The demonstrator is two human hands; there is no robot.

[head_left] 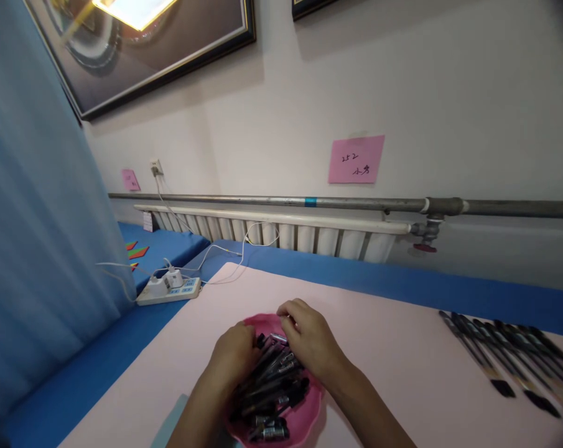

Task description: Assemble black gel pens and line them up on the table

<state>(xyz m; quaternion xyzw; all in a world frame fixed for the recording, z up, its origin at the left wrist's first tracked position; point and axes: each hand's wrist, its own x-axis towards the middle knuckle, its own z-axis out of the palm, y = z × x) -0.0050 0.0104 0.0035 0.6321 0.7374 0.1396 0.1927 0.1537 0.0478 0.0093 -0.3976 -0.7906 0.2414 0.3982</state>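
Note:
A pink bowl (312,407) with a wavy rim stands low in the middle of the view, filled with dark pens (274,386) that have black caps and clear parts. My left hand (234,353) is closed at the bowl's left side, its fingertips hidden among the pens and close to a black cap. At the far right rim, my right hand (310,339) has its fingers curled, with the thumb inside the bowl and the index finger over the edge; it appears to grip the rim.
Pink paper (169,367) covers the blue table (356,270). Several black paintbrushes (509,348) lie at right. A power strip (169,292) with white plugs and cables sits at left, near a blue curtain (43,218). Behind runs a white radiator (300,236).

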